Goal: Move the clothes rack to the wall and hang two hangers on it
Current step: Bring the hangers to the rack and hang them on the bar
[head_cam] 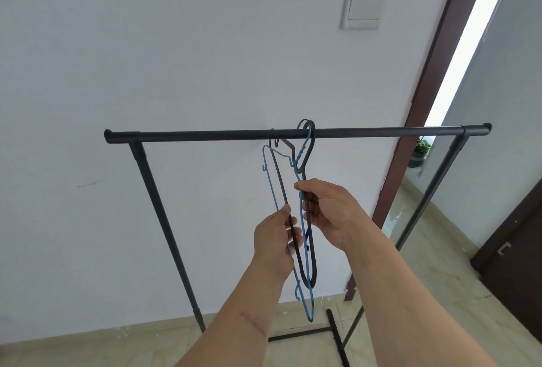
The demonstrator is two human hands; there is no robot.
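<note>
White wall (176, 58) fills most of what we see, with a light switch (363, 4) high on it and a dark brown door frame (434, 79) running down the right side. Pale tiled floor (440, 264) shows below, and a small potted plant (421, 151) sits beyond the doorway.

We stand at the clothes rack (293, 133), whose black top bar runs level across our view close to the wall, its two uprights dropping to the floor and a foot bar visible low down.

Both our arms reach forward and upward from the bottom of the view, forearms bare. Our left hand (274, 242) is raised with the palm turned inward, thumb and fingers pinched on the near sides of the hangers, where the black and blue wires run together. Our right hand (328, 208) is slightly higher, its fingers curled closed around the other side of the hangers just under their necks.

The black hanger (306, 249) and the blue hanger (306, 302) are turned almost edge-on to us, one against the other. Both hooks are looped over the top bar near its middle, and the bodies hang below it between our hands, the blue one reaching lowest.
</note>
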